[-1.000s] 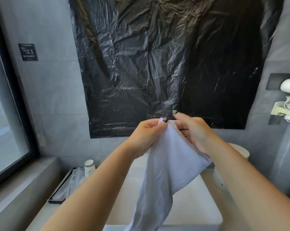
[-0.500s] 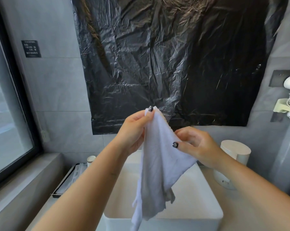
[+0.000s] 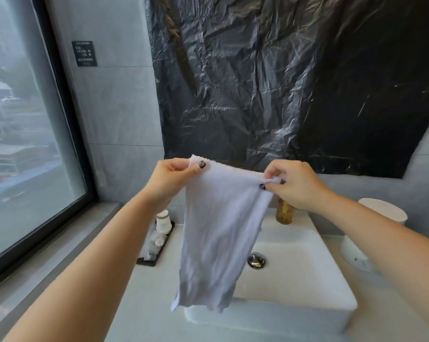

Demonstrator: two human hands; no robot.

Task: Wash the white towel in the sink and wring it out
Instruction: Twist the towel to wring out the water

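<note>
Both hands have moved apart, spreading the white towel (image 3: 218, 233). Left hand (image 3: 176, 178) and right hand (image 3: 292, 183) each pinch a top corner; soft, limp terry cloth hangs above the square white sink (image 3: 326, 290).

Black wall sign (image 3: 84, 53): white txt, too small to read

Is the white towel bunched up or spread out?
Spread out. The left hand and right hand each pinch a top corner, and the white towel hangs flat above the sink.
</note>
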